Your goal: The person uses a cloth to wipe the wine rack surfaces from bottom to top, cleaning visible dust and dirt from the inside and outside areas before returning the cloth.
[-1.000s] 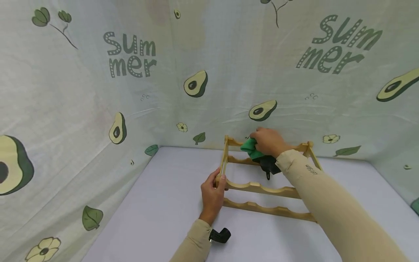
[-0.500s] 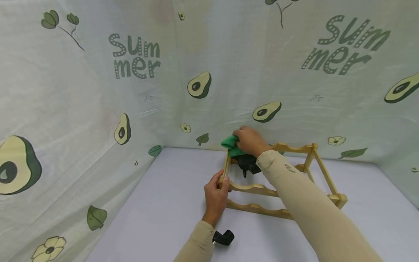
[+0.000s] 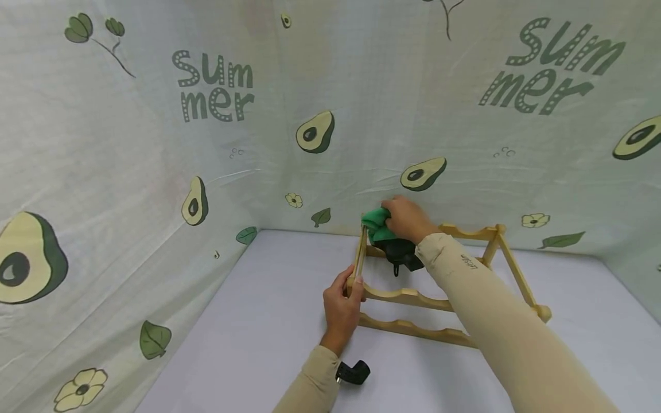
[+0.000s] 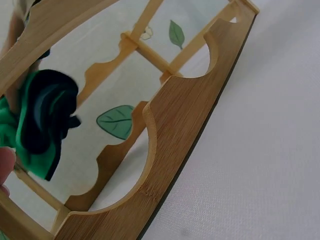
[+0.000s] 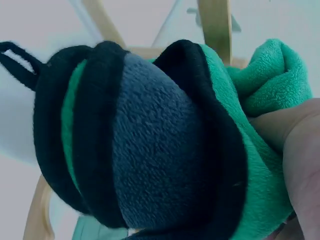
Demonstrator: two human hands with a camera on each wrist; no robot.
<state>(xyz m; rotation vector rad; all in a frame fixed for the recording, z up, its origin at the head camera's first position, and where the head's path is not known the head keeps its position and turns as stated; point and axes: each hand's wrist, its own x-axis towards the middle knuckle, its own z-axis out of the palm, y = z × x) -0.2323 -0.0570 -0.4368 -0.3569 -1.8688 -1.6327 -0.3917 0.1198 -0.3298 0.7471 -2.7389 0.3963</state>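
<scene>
Cloth (image 5: 160, 140) green and grey, black-edged; rack (image 4: 172, 107) tan, wood-grained; tabletop (image 3: 258, 321) whitish; sleeves (image 3: 496, 304) beige; backdrop (image 3: 356, 74) pale, avocado-printed

Fabric backdrop (image 3: 361, 69), pale grey-green, lightly creased, enclosing rear and both sides. Printed: grey-green "Summer" lettering (image 3: 210, 74), twice; halved avocados (image 3: 315, 132); green leaves (image 3: 155, 339); cream flowers (image 3: 81, 390). Tabletop (image 3: 248, 321), pale lavender-white, finely woven surface. Light soft, diffuse; faint shadows.
</scene>
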